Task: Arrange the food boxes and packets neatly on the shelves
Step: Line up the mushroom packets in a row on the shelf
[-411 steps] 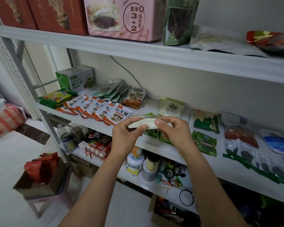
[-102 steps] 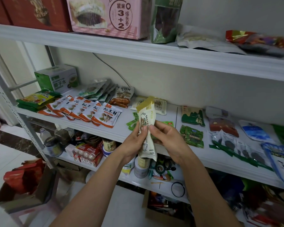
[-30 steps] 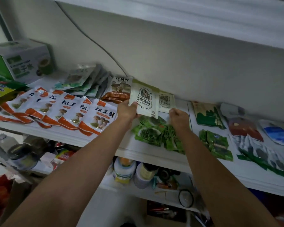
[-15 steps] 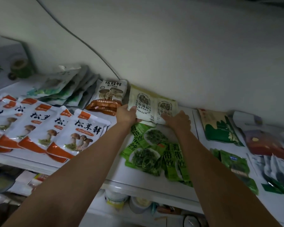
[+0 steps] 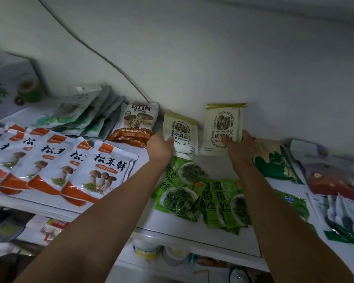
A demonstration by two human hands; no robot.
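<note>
Left cream mushroom packet (image 5: 181, 133) pinched at lower edge by left hand (image 5: 160, 148), right cream mushroom packet (image 5: 223, 127) gripped by right hand (image 5: 238, 148). Both propped at shelf (image 5: 172, 227) back edge against wall (image 5: 213, 58). Risk: if released too upright, slick pouches likely slid forward onto green seaweed packets (image 5: 192, 190).

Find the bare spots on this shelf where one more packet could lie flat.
Bare shelf runs along the front edge below the green kelp packets; another patch lies between the box and grey pouches. Around both cream packets it is crowded.
</note>
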